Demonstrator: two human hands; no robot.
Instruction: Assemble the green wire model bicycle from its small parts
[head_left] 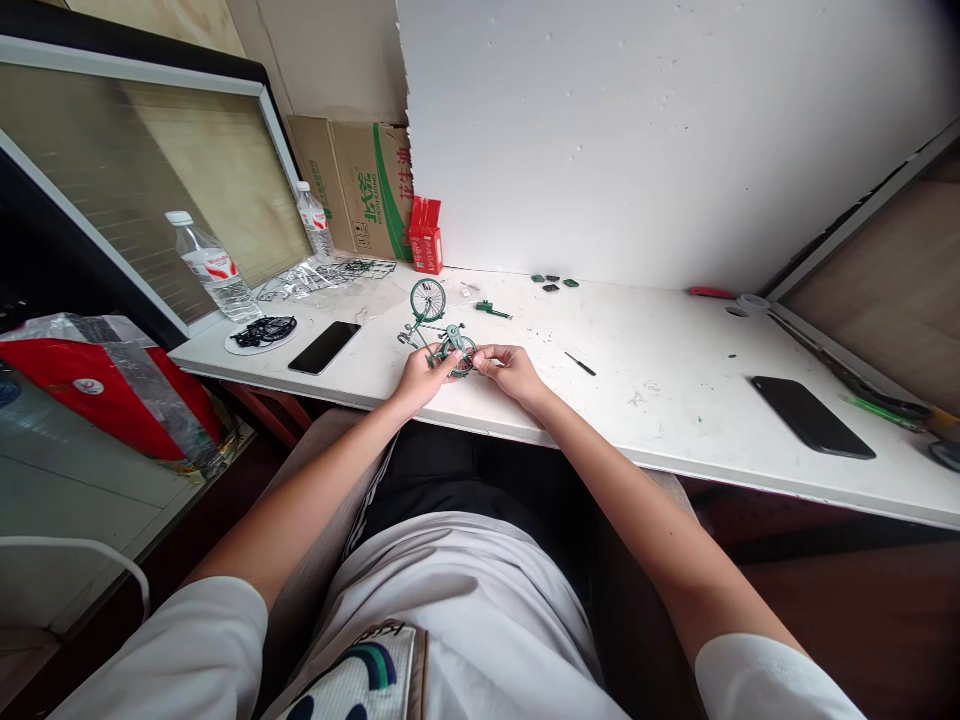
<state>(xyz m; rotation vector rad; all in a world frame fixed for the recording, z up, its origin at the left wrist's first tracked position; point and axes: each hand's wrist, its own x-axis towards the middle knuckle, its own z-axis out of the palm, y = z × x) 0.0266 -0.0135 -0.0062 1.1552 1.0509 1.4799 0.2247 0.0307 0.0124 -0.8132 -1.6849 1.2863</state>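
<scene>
A small green model bicycle (428,301) is tipped over between my hands near the front edge of the white table (637,340). One spoked wheel points away from me and the other lies by my fingers. My left hand (426,378) is closed round the frame near the close wheel, thumb on top. From the other side, my right hand (511,372) pinches at the rim of that wheel; whether a small part sits between its fingertips is hidden. Just beyond, a loose green piece (493,310) lies flat. A thin dark tool (580,363) rests to the right.
Left on the table are a black phone (325,347), a white plate (262,345) of black parts and water bottles (214,270). A red box (427,236) and a cardboard carton (367,190) stand behind. Small dark pieces (551,288) lie by the wall; another phone (812,415) is at right.
</scene>
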